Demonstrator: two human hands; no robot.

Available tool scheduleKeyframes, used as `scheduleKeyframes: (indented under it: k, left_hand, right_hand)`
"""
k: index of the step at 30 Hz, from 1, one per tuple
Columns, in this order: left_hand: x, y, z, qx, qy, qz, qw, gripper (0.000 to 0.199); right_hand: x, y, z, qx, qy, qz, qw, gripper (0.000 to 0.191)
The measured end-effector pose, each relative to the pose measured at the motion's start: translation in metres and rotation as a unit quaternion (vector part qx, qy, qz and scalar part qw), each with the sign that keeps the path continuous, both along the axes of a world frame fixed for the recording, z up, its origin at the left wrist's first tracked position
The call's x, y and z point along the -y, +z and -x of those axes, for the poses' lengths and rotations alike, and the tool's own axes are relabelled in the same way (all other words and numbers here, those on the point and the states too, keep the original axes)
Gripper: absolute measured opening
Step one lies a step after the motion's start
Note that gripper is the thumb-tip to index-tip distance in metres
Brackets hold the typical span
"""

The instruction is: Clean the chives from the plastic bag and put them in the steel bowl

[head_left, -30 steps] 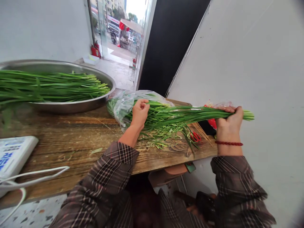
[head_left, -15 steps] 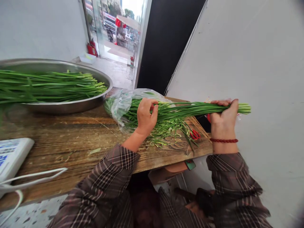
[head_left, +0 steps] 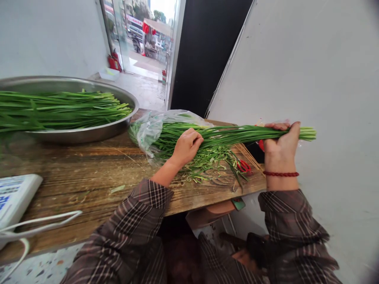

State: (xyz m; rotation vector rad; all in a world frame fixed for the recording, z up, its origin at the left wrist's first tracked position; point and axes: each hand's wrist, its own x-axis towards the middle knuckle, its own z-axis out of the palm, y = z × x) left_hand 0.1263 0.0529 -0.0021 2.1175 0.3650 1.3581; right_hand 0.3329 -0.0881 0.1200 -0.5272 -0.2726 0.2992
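Observation:
A long bunch of garlic chives (head_left: 237, 134) stretches across the picture, its pale cut ends (head_left: 308, 133) pointing right. My right hand (head_left: 280, 142), with a red braided cord at the wrist, is closed around the bunch near those ends, above the table's right end. Against the leafy part, my left hand (head_left: 188, 146) has its fingers pinched together on the leaves; the fingertips are partly hidden. Behind it, more chives spill from a clear plastic bag (head_left: 151, 130). Beneath the bunch lies a heap of loose trimmings (head_left: 204, 165).
A large steel basin (head_left: 83, 134) of garlic chives stands at the left. Red-handled scissors (head_left: 244, 166) and thin sticks (head_left: 250, 157) lie near the wooden table's (head_left: 97, 189) right end. A white device (head_left: 17, 197) with a cable (head_left: 56, 221) sits front left. A wall (head_left: 325, 71) rises at right.
My left hand has moved slightly right and down along the bunch, its fingers now closer to the leaves. My right hand keeps its grip, shifted slightly right.

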Motion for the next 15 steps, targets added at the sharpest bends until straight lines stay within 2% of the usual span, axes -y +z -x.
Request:
scheduleKeyframes:
  k: [2, 4, 6, 8, 10, 12, 15]
  left_hand:
    - [0.001, -0.003, -0.004, 0.018, 0.007, 0.037, 0.999, 0.02]
    - [0.0, -0.008, -0.008, 0.044, 0.03, 0.11, 0.993, 0.022]
    - [-0.002, -0.013, -0.01, 0.083, 0.062, 0.199, 0.975, 0.024]
    - [-0.005, -0.013, -0.008, 0.118, 0.077, 0.256, 0.956, 0.026]
    - [-0.004, -0.008, -0.004, 0.127, 0.073, 0.243, 0.959, 0.032]
    - [0.002, 0.0, 0.001, 0.118, 0.076, 0.174, 0.975, 0.037]
    - [0.015, 0.008, 0.004, 0.093, 0.069, 0.059, 0.991, 0.024]
  right_hand:
    - [0.0, -0.003, 0.0, 0.006, 0.015, -0.005, 1.0, 0.036]
    - [0.0, -0.007, 0.0, 0.015, 0.031, -0.007, 0.999, 0.036]
    - [-0.001, -0.011, -0.001, 0.019, 0.04, -0.012, 0.999, 0.035]
    - [-0.001, -0.013, -0.004, 0.017, 0.039, -0.018, 0.999, 0.036]
    - [-0.002, -0.016, -0.007, 0.011, 0.034, -0.021, 0.999, 0.038]
    - [-0.003, -0.017, -0.011, 0.008, 0.025, -0.022, 0.999, 0.039]
    - [-0.005, -0.019, -0.013, 0.016, 0.017, -0.014, 1.0, 0.04]
